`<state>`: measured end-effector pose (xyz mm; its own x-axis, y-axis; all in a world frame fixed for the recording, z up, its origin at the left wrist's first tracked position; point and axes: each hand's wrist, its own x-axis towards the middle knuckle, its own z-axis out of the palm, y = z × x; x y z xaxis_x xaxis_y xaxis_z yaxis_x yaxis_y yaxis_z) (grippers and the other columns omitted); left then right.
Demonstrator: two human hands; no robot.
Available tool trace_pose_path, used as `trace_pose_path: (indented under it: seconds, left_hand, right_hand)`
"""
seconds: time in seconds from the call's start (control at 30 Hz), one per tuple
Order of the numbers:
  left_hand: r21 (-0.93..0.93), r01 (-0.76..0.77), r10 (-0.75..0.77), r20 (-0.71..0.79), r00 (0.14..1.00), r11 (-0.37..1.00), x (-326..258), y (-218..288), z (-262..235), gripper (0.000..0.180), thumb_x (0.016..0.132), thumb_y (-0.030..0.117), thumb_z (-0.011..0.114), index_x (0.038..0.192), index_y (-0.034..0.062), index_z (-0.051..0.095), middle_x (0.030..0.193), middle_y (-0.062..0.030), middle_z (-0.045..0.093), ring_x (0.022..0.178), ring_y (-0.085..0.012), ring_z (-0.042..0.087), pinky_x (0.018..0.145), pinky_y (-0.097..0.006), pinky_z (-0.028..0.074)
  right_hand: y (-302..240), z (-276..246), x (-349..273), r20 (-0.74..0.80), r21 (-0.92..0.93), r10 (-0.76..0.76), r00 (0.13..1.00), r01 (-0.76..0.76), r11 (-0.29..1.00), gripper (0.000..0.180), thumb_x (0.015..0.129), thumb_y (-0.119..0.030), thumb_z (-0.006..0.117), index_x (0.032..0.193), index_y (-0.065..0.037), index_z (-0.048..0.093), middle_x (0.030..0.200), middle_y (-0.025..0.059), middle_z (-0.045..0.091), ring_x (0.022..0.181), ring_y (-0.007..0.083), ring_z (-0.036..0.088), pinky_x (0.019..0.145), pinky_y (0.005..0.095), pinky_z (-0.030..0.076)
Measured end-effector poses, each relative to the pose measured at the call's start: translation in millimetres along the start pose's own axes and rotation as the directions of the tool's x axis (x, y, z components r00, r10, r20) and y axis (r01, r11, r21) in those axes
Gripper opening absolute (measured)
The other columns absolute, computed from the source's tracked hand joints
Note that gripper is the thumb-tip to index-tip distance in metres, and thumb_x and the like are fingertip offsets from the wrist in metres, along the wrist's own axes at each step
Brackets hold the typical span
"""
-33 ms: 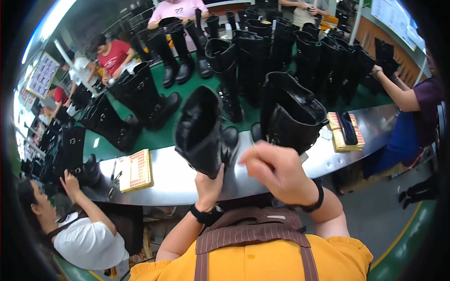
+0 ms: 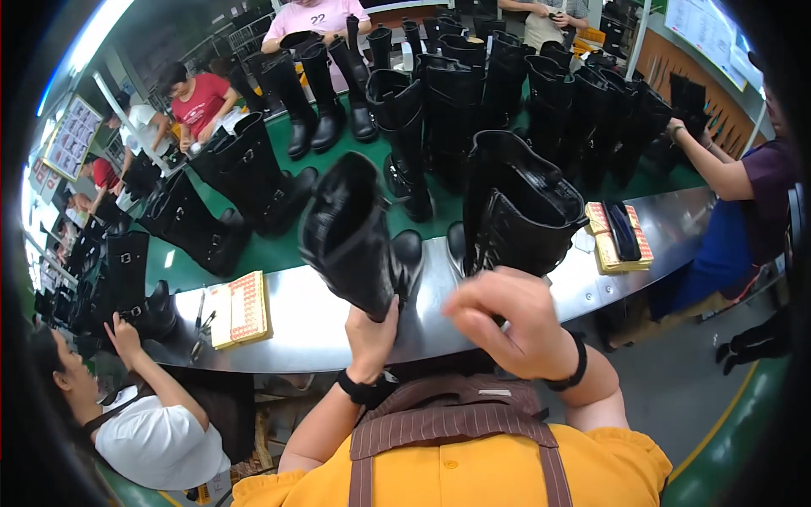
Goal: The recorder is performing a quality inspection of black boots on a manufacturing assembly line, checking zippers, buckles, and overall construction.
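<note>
Left hand (image 2: 370,346) wrapped around lower back of boot (image 2: 340,253), pinching it, thumb on right side. Boot leans left over steel strip (image 2: 317,338), mouth up. Right hand (image 2: 509,325) half-curled in front of boot 2 (image 2: 525,215); can't tell if pinching anything. 2 paper stacks (image 2: 243,309), 1 each side.

Fisheye from head, facing down, near

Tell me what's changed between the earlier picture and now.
Only a little: the boot in the left hand has tipped its top slightly leftward, and the right hand has shifted slightly rightward and downward. Nothing was visibly taken up or released. The neighbouring boot stayed put.
</note>
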<state>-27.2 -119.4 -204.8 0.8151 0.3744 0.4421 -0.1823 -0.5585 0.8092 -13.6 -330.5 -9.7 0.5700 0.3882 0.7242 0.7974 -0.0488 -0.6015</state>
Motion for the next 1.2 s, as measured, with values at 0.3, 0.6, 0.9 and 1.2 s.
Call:
trace_pose_path:
  seconds: [0.3,0.6,0.9,1.2]
  left_hand:
    - [-0.109,-0.438,0.359,-0.419,0.834,0.892,29.4,62.5,-29.0,0.072,0.075,0.023,0.082,0.132,-0.004,0.047,0.134,-0.022,0.05,0.129,-0.0359,0.044,0.108,-0.046,0.034]
    - [0.366,-0.486,0.501,0.06,0.863,0.794,105.6,153.4,-92.7,0.015,0.083,0.003,0.068,0.098,0.0017,0.071,0.082,-0.0097,0.066,0.09,-0.0298,0.059,0.093,-0.04,0.043]
    - [0.04,-0.356,0.358,-0.083,0.93,0.934,90.2,141.1,-84.0,0.033,0.088,-0.001,0.067,0.109,0.0028,0.042,0.094,-0.0081,0.061,0.084,-0.018,0.069,0.104,-0.043,0.04]
    - [0.156,-0.555,0.576,-0.168,0.8,0.817,80.4,122.7,-75.4,0.042,0.078,-0.001,0.075,0.107,0.0059,0.046,0.086,-0.0023,0.065,0.11,-0.0215,0.051,0.113,-0.053,0.028]
  right_hand:
    - [39.8,32.0,0.4,-0.044,-0.056,-0.003,0.999,0.001,0.998,0.03,0.086,0.004,0.067,0.115,-0.004,0.066,0.106,0.0105,0.061,0.073,0.0136,0.063,0.061,0.0247,0.053]
    - [60.7,70.9,60.2,-0.157,-0.04,-0.118,0.981,0.113,0.993,0.031,0.083,-0.001,0.07,0.113,-0.006,0.068,0.104,0.0115,0.064,0.082,0.0247,0.066,0.071,0.0313,0.055]
    - [70.1,61.5,64.5,-0.013,-0.217,-0.305,0.952,0.295,0.931,0.021,0.079,0.0,0.071,0.1,-0.004,0.07,0.095,0.0103,0.068,0.084,0.0273,0.067,0.073,0.0345,0.056]
    - [55.6,45.3,63.5,-0.376,0.005,0.062,0.924,-0.065,0.998,0.009,0.1,-0.006,0.051,0.094,-0.003,0.057,0.07,0.0052,0.062,0.063,0.015,0.066,0.058,0.0267,0.05]
